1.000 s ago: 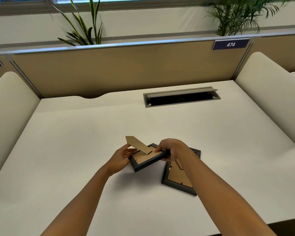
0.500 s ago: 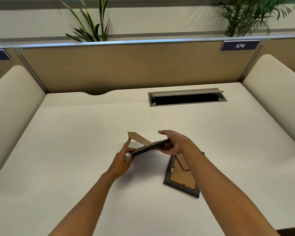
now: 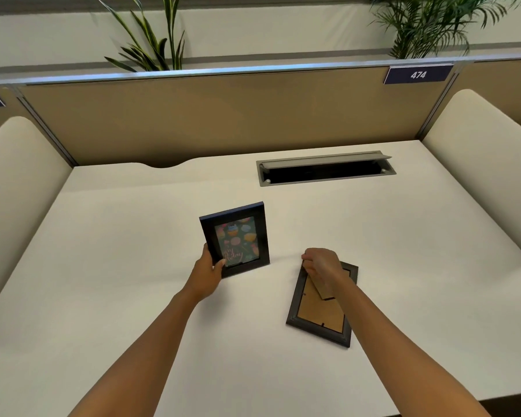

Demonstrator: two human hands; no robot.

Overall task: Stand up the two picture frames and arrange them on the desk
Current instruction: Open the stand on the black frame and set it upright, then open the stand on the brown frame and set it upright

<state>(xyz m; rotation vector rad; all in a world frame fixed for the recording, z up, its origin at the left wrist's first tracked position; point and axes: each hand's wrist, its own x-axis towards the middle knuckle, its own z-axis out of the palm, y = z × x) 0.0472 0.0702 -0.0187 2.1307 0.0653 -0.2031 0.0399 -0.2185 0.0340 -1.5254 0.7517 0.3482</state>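
Observation:
A black picture frame [image 3: 236, 237] with a colourful card inside stands upright near the middle of the white desk [image 3: 133, 296], its front towards me. My left hand [image 3: 208, 270] grips its lower left corner. A second black frame [image 3: 319, 314] lies face down to the right, its brown cardboard back up. My right hand [image 3: 321, 266] rests on that frame's far end, fingers curled at the cardboard stand; whether it pinches the stand I cannot tell.
A grey cable slot [image 3: 325, 170] with a raised lid is set into the desk at the back right. A tan partition [image 3: 223, 115] closes the back, cream side panels [image 3: 478, 164] flank the desk, and plants stand behind.
The first frame, held tilted back-up in both hands, now stands upright facing me. My right hand let go of it and moved right onto the frame lying flat.

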